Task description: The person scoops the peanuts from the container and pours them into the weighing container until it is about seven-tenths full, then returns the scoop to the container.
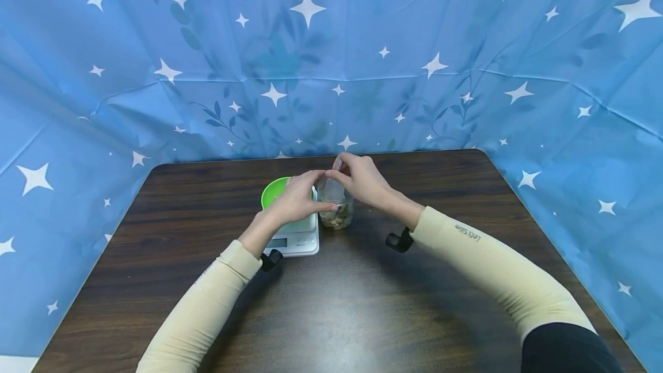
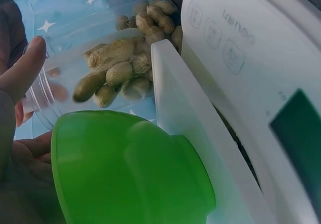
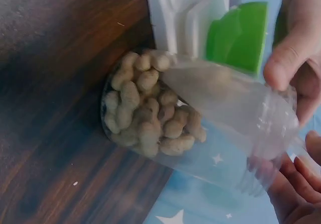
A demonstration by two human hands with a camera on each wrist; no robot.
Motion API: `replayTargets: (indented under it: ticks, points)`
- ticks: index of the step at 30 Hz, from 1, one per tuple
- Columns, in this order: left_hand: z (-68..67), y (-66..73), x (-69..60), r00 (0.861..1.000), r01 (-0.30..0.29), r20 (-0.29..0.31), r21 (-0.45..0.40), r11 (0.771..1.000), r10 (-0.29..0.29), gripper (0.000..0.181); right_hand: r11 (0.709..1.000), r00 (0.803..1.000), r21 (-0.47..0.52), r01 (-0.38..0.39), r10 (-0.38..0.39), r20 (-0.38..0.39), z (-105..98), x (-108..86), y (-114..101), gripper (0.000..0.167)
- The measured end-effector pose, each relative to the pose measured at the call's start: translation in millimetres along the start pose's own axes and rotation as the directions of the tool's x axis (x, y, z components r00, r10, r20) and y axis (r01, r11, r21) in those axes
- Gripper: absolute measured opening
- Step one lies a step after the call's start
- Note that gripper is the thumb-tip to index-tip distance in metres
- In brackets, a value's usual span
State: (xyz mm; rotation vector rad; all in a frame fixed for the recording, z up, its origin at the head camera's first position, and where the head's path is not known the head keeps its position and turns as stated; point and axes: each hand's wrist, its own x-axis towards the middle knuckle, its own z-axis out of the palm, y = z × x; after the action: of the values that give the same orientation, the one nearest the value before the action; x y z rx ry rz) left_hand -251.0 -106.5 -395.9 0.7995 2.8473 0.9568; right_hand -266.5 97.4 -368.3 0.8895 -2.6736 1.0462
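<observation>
A clear plastic jar with unshelled peanuts in its lower part stands on the table. My left hand grips the jar near its threaded mouth, the thumb in front. Inside the jar, slanting down to the peanuts, is a translucent scoop-like piece. Its upper end is between the thumb and fingers of my right hand, above the mouth. In the left wrist view several peanuts lie against or on this piece; I cannot tell which. Left of the jar, a green bowl sits on a white kitchen scale.
The scale's display faces the near side, by my left wrist. The dark wooden table reaches back to a blue curtain with white stars. Small pale specks lie on the wood in the right wrist view.
</observation>
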Motion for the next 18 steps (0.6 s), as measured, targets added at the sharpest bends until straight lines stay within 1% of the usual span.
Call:
replayTargets:
  ticks: [4,7,12,18]
  points:
    - [-0.5,-0.3,-0.2,1.000,-0.003,-0.001,-0.008,1.000,0.003,0.082,1.000,0.999,0.022,-0.005,0.006,-0.041,4.0,-1.8,0.5,0.017]
    - [-0.9,-0.7,-0.1,1.000,0.004,0.004,-0.007,1.000,-0.004,0.083,0.998,0.997,0.050,-0.027,0.031,-0.076,5.9,-2.9,2.1,0.017]
    - [-1.3,-0.6,0.7,1.000,0.012,0.014,0.003,1.000,-0.012,0.085,0.991,0.986,0.111,-0.068,0.083,-0.141,6.6,-4.5,5.9,0.020]
    - [-1.1,-0.1,0.7,1.000,0.017,0.017,-0.008,1.000,-0.016,0.085,0.978,0.975,0.190,-0.090,0.125,-0.185,2.8,-7.8,8.6,0.021]
